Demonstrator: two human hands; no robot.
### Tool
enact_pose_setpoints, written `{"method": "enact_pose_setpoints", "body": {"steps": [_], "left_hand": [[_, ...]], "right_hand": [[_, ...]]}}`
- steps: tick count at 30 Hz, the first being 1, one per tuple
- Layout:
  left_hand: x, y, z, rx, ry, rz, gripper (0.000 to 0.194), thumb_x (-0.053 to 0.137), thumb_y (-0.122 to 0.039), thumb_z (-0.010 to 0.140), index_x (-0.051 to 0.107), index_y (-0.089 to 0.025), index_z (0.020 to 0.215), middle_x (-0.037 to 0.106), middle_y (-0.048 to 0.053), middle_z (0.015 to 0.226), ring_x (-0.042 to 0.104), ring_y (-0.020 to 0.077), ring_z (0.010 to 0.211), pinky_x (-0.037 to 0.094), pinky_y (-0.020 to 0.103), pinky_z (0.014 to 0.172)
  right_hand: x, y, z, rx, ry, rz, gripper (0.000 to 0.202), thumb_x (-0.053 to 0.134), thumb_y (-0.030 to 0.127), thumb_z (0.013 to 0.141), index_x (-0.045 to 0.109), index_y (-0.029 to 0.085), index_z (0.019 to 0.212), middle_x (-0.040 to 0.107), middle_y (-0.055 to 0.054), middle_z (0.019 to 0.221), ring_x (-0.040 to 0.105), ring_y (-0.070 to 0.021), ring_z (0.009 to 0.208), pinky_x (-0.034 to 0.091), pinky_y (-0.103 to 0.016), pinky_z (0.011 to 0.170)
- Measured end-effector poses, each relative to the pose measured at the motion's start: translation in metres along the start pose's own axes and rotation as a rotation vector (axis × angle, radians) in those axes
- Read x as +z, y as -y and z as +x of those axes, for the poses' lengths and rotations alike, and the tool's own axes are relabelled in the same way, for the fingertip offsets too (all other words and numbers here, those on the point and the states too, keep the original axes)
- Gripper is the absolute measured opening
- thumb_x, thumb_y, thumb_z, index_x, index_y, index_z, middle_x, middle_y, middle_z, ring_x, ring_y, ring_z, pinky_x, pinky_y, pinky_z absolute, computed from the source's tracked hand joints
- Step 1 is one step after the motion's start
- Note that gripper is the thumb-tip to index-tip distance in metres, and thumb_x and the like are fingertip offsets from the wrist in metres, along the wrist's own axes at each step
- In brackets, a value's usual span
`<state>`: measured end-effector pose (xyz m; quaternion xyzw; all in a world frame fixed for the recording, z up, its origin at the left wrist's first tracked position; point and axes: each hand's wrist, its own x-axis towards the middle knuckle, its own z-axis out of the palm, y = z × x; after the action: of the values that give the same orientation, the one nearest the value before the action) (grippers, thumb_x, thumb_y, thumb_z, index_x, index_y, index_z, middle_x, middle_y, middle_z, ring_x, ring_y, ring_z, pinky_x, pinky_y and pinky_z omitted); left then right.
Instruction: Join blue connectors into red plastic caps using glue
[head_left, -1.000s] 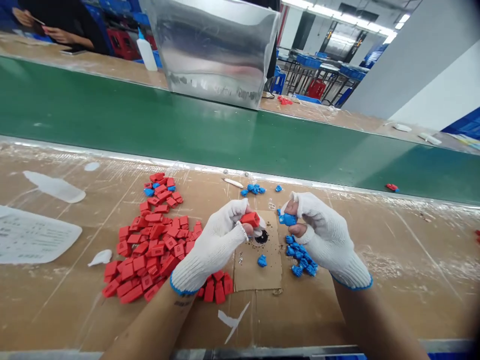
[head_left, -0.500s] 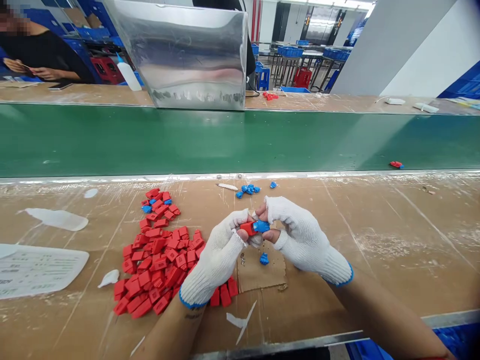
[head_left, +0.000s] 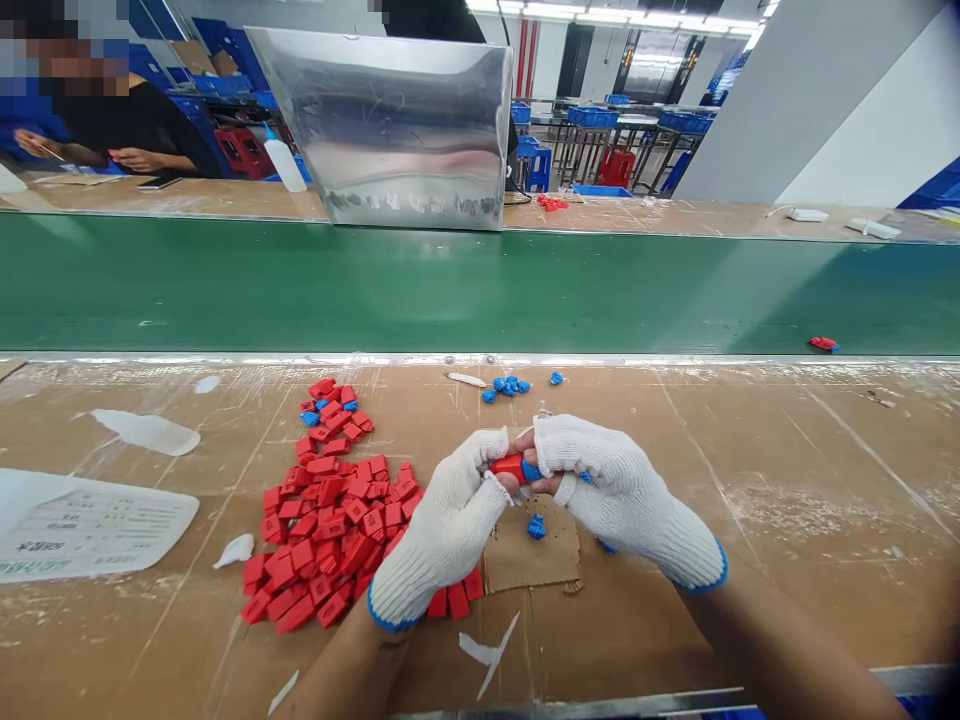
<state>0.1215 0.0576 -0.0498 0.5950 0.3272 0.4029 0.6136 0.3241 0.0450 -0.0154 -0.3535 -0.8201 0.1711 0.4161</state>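
My left hand (head_left: 454,525), in a white fingerless-tip glove, pinches a small red plastic block (head_left: 507,467). My right hand (head_left: 619,490), gloved the same way, is closed on a blue piece (head_left: 531,470) at the block's right end. The two parts touch, and my fingers cover much of them. Below the hands, another blue piece (head_left: 536,527) lies on a cardboard square (head_left: 529,565). To the left spreads a pile of red blocks (head_left: 322,540), with a few blue pieces among those at its far end.
Several blue pieces (head_left: 510,387) and a white pen-like tool (head_left: 466,380) lie beyond my hands. A green belt (head_left: 375,290) crosses behind, carrying a red-and-blue piece (head_left: 823,344) at right. Past it stand a metal panel (head_left: 420,130) and a seated person (head_left: 142,125).
My right fingers have closed farther over the blue piece, so less of it shows beside the red block. The view has shifted slightly. The seated person's hands have moved apart.
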Motion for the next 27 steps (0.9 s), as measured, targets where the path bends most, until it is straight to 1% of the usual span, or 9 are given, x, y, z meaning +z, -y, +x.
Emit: {"method": "enact_pose_setpoints", "body": {"steps": [3, 7, 11, 13, 16, 17, 19, 22, 27], "left_hand": [[0.000, -0.004, -0.001, -0.007, 0.025, -0.007, 0.034, 0.069, -0.050, 0.099, 0.073, -0.017, 0.106, 0.073, 0.007, 0.091, 0.061, 0.0201, 0.080, 0.050, 0.034, 0.076], [0.002, -0.010, -0.003, -0.036, 0.130, -0.078, 0.047, 0.066, -0.064, 0.098, 0.071, -0.017, 0.106, 0.073, 0.009, 0.092, 0.062, 0.0211, 0.079, 0.047, 0.033, 0.072], [0.000, -0.020, -0.007, -0.009, 0.226, 0.045, 0.045, 0.053, -0.063, 0.105, 0.064, -0.020, 0.097, 0.065, 0.004, 0.085, 0.054, 0.0182, 0.074, 0.041, 0.032, 0.070], [0.000, -0.024, -0.009, -0.005, 0.257, 0.142, 0.039, 0.047, -0.056, 0.108, 0.057, -0.022, 0.092, 0.056, 0.000, 0.080, 0.046, 0.0171, 0.071, 0.038, 0.032, 0.068], [0.007, -0.025, -0.011, 0.050, 0.298, 0.389, 0.026, 0.044, -0.040, 0.107, 0.048, -0.024, 0.086, 0.053, 0.000, 0.080, 0.046, 0.0187, 0.071, 0.037, 0.033, 0.068], [0.012, -0.024, -0.012, 0.089, 0.309, 0.490, 0.022, 0.046, -0.035, 0.104, 0.046, -0.025, 0.084, 0.054, 0.001, 0.081, 0.047, 0.0197, 0.072, 0.037, 0.034, 0.068], [0.021, -0.021, -0.015, 0.189, 0.329, 0.662, 0.016, 0.050, -0.030, 0.099, 0.046, -0.025, 0.084, 0.058, 0.002, 0.082, 0.049, 0.0219, 0.073, 0.037, 0.036, 0.068], [0.032, -0.014, -0.022, 0.283, 0.391, 0.783, 0.010, 0.050, -0.027, 0.099, 0.054, -0.023, 0.091, 0.065, 0.007, 0.088, 0.056, 0.0249, 0.077, 0.041, 0.038, 0.069], [0.035, -0.008, -0.029, 0.358, 0.406, 0.868, 0.023, 0.040, -0.025, 0.103, 0.062, -0.018, 0.104, 0.070, 0.013, 0.095, 0.062, 0.0290, 0.082, 0.049, 0.043, 0.074]], "right_hand": [[0.001, 0.000, 0.000, -0.025, -0.009, -0.017, 0.025, 0.057, 0.004, 0.094, 0.056, 0.024, 0.079, 0.071, -0.002, 0.083, 0.066, -0.0168, 0.076, 0.058, -0.031, 0.069], [-0.001, 0.003, 0.000, -0.127, -0.036, -0.099, 0.024, 0.054, 0.007, 0.098, 0.057, 0.025, 0.083, 0.070, -0.002, 0.080, 0.064, -0.0172, 0.072, 0.056, -0.031, 0.066], [-0.007, 0.003, -0.003, -0.153, 0.003, -0.053, 0.028, 0.056, 0.031, 0.111, 0.060, 0.025, 0.084, 0.070, -0.003, 0.079, 0.065, -0.0184, 0.073, 0.055, -0.033, 0.068], [-0.009, 0.001, -0.006, -0.095, -0.019, 0.082, 0.035, 0.059, 0.053, 0.109, 0.066, 0.025, 0.089, 0.072, -0.005, 0.086, 0.069, -0.0208, 0.081, 0.058, -0.035, 0.073], [-0.003, 0.001, -0.010, 0.060, -0.251, 0.409, 0.054, 0.056, 0.076, 0.101, 0.072, 0.027, 0.117, 0.076, -0.009, 0.106, 0.073, -0.0253, 0.094, 0.062, -0.041, 0.083], [0.000, 0.003, -0.010, 0.117, -0.342, 0.495, 0.058, 0.052, 0.079, 0.101, 0.072, 0.028, 0.121, 0.076, -0.009, 0.110, 0.073, -0.0260, 0.095, 0.063, -0.043, 0.085], [0.009, 0.011, -0.010, 0.212, -0.445, 0.579, 0.065, 0.044, 0.084, 0.099, 0.073, 0.028, 0.114, 0.077, -0.010, 0.107, 0.074, -0.0272, 0.094, 0.064, -0.045, 0.086], [0.019, 0.023, -0.008, 0.300, -0.450, 0.646, 0.070, 0.045, 0.089, 0.095, 0.076, 0.025, 0.098, 0.076, -0.011, 0.098, 0.073, -0.0290, 0.093, 0.064, -0.048, 0.091], [0.023, 0.032, -0.010, 0.359, -0.465, 0.720, 0.065, 0.053, 0.082, 0.097, 0.081, 0.023, 0.091, 0.076, -0.009, 0.090, 0.071, -0.0260, 0.083, 0.061, -0.043, 0.081]]}}
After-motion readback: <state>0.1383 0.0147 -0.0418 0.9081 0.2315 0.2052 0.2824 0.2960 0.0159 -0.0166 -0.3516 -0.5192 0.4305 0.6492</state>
